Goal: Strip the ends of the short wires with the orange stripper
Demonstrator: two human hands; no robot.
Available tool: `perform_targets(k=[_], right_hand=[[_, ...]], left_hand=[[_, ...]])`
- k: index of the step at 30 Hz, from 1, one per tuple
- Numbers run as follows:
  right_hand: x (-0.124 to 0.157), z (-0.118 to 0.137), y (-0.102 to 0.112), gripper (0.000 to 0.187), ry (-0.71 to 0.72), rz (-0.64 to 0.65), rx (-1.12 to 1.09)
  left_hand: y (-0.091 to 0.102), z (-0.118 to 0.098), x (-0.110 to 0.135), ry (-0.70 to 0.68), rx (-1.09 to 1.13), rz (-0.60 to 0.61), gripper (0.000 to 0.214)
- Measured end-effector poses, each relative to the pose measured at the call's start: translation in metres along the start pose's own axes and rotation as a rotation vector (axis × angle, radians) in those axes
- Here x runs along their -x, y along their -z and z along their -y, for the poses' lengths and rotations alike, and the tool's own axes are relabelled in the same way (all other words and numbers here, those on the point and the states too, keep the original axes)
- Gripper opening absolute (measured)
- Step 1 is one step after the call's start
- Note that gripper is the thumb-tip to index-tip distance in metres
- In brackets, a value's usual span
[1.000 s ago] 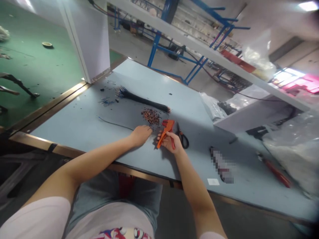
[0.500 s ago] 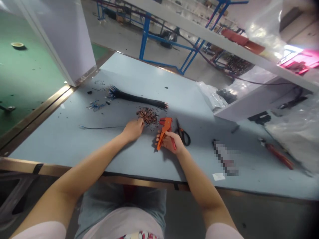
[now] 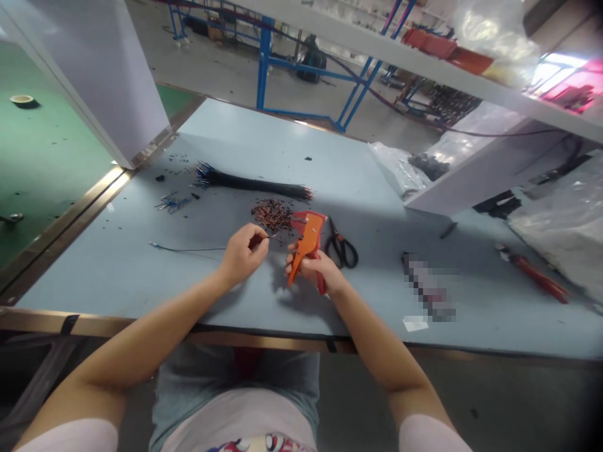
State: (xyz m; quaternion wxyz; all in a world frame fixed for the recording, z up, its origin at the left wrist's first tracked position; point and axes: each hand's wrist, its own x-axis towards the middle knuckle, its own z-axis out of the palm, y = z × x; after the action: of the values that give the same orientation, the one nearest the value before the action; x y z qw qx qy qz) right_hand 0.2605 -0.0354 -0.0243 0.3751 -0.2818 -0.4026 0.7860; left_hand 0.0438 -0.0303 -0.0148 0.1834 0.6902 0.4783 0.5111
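A thin dark wire (image 3: 198, 250) trails leftward over the table from my left hand (image 3: 244, 252), whose thumb and fingers pinch it near one end. That short end pokes out to the right, towards the tool. My right hand (image 3: 315, 269) is wrapped round the handles of an orange-red wire stripper (image 3: 308, 235), its jaws pointing up and left. Wire tip and jaws are apart. Just behind both hands lies a heap of small copper-coloured and black offcuts (image 3: 273, 215). Beyond it rests a long bundle of black wires (image 3: 252, 183).
Black-handled scissors (image 3: 343, 248) lie right of the stripper. Farther right are a blurred-out object (image 3: 428, 289), a white paper piece (image 3: 416, 323) and red-handled pliers (image 3: 537, 276). Blue wire scraps (image 3: 172, 202) lie at left. A shelf (image 3: 358, 44) crosses above the table's back.
My left hand has lifted slightly and turned, so the wire's short end now shows. The stripper has shifted a little up and left in my right hand. The view has moved slightly.
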Motion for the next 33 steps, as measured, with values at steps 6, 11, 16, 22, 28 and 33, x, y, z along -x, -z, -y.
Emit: perform_targets(k=[6,11,16,22,28,33], right_hand=[[0.008,-0.003,-0.017,0.043,-0.107,0.112,0.129],[0.003,-0.016,-0.020,0.045,-0.216,0.134,-0.072],[-0.002,-0.024,-0.018,0.040,-0.235,0.128,-0.246],[-0.001,-0.025,-0.018,0.044,-0.208,0.153,-0.206],[0.000,-0.026,-0.020,0.045,-0.193,0.172,-0.188],[0.000,-0.027,-0.017,0.046,-0.189,0.180,-0.175]], left_hand=[[0.004,0.002,-0.002,-0.085,0.008,-0.125,0.003],[0.007,0.004,-0.001,-0.106,-0.071,-0.107,0.010],[0.005,0.002,0.000,-0.096,-0.045,-0.103,0.012],[0.002,0.004,0.000,-0.033,-0.002,-0.101,0.007],[0.001,0.005,0.000,-0.013,0.001,-0.066,0.004],[0.001,0.006,0.002,-0.101,-0.041,-0.032,0.004]])
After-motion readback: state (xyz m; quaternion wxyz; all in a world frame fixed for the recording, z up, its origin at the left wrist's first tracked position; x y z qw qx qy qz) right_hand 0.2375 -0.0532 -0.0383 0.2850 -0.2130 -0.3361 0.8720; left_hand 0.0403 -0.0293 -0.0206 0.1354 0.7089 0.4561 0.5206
